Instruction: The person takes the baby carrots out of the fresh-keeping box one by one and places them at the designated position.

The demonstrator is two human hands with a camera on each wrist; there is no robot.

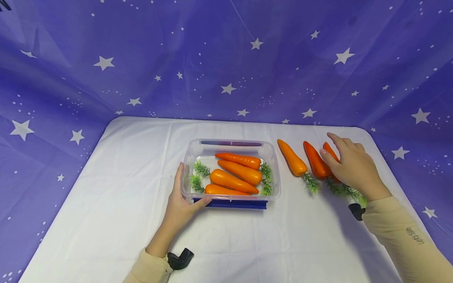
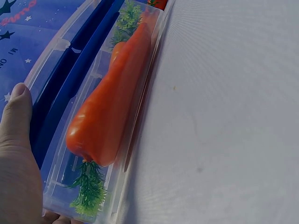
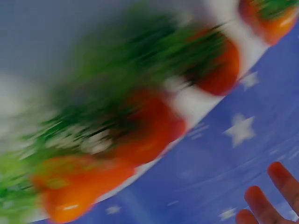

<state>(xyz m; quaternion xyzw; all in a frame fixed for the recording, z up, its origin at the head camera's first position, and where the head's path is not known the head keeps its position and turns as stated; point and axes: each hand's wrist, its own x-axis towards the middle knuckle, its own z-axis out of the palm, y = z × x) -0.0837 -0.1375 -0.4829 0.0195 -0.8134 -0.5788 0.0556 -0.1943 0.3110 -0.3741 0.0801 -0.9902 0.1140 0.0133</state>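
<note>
My left hand (image 1: pixel 179 209) grips the near left corner of a clear plastic container (image 1: pixel 277 173), thumb at the front rim and fingers along its left side. Several orange carrots (image 1: pixel 233 182) with green tops lie inside it. The left wrist view shows one carrot (image 2: pixel 107 105) through the container wall. Over the loose carrots on the right hovers my right hand (image 1: pixel 357 167), fingers spread and holding nothing. Nearest it is a carrot (image 1: pixel 330 151) partly hidden by the hand; a red-orange carrot (image 1: pixel 316 161) and a lighter orange one (image 1: pixel 291 158) lie to its left.
A white cloth (image 1: pixel 106 188) covers the table. Behind and around it hangs a purple-blue curtain (image 1: pixel 198 59) with white stars. The container has a blue flap (image 1: pixel 233 204) on its near side. Leafy tops (image 1: pixel 310 183) of the loose carrots point toward the near side.
</note>
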